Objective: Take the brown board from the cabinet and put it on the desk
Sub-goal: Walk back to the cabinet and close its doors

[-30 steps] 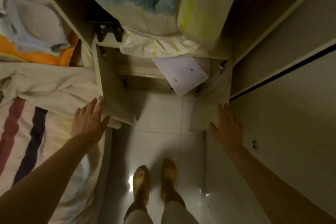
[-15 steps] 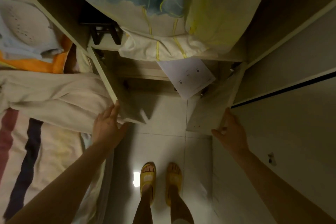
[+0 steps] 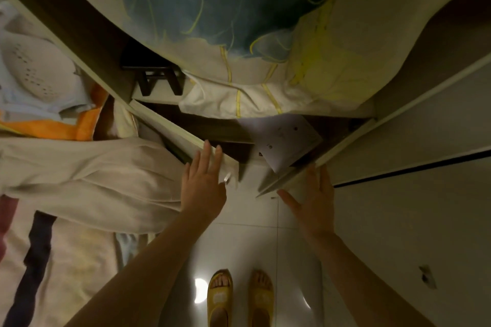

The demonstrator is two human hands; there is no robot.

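We see the cabinet [image 3: 398, 125], its shelf stuffed w/ teal-and-yellow bedding [image 3: 239, 21]. Below, two pale doors angle in toward each other. Our left hand [image 3: 203, 183] lies flat on the left door [image 3: 170, 129], fingers spread; right hand [image 3: 314, 202] is open against the right door [image 3: 342, 146]. White paper [image 3: 284, 141] sits btwn them. Brown board: can't tell where.
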